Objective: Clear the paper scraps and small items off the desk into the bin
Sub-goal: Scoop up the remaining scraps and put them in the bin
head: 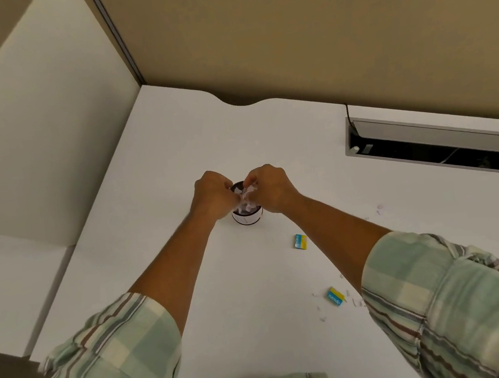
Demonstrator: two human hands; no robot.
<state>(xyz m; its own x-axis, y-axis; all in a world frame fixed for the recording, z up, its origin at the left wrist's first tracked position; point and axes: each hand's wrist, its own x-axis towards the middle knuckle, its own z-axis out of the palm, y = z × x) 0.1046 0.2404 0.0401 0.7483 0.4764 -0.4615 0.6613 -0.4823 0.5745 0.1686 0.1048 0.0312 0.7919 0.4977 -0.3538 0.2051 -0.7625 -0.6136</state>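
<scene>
Two bare hands meet over a small bin, each grip narrowed around a crumpled wad of white paper scraps [244, 196] pinched between them. The left hand [212, 199] and the right hand [271, 189] are curled nearly into fists, knuckles up, fingertips drawn in on the wad. The scraps look thin, creased and whitish, partly hidden by the fingers.

Directly beneath the grips stands the bin [247, 218], a short round container with a dark interior and a white band around its lower wall; its rim is largely covered by the hands, and more white paper shows inside it. The wad sits just above the opening, between the two grips.

Below and to the right of the grips, a small yellow-and-blue box [300, 241] lies flat on the white tabletop [172, 155]. Farther out, close to the right forearm, a second yellow-and-blue box [335, 296] lies among tiny loose scraps [320, 314], and a few more specks [379, 209] lie to the right of the grips.

Pale green plaid sleeves [445, 295] are rolled above the forearms. Well to the right, an open cable hatch [436, 148] is set into the tabletop beneath a beige partition [313, 17].
</scene>
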